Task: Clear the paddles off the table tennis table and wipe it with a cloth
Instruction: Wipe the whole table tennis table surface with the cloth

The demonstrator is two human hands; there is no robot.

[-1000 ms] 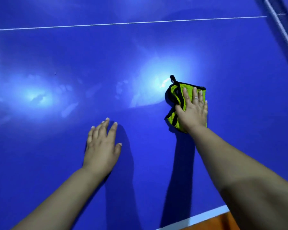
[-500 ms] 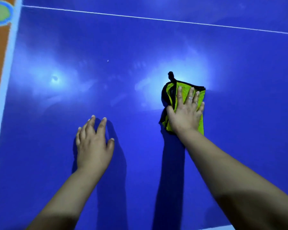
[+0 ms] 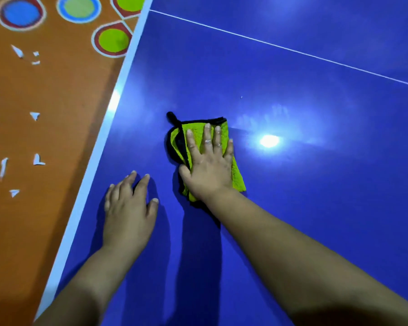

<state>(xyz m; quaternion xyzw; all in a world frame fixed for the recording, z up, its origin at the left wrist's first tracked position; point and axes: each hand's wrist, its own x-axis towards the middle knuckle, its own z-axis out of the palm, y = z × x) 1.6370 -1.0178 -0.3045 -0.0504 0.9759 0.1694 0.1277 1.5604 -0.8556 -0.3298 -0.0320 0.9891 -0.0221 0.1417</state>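
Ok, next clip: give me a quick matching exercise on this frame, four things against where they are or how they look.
Things:
1. right hand
2. left hand
3. cloth
4. floor

Descriptions:
A. fingers straight, flat on the bare blue table, left of the cloth
B. orange, painted with coloured circles, beyond the table's white edge
C. palm down, pressing on the cloth
D. lime green with black trim, lying under a palm

Pairs: 1-C, 2-A, 3-D, 4-B

Games room: blue table tennis table, patterned floor
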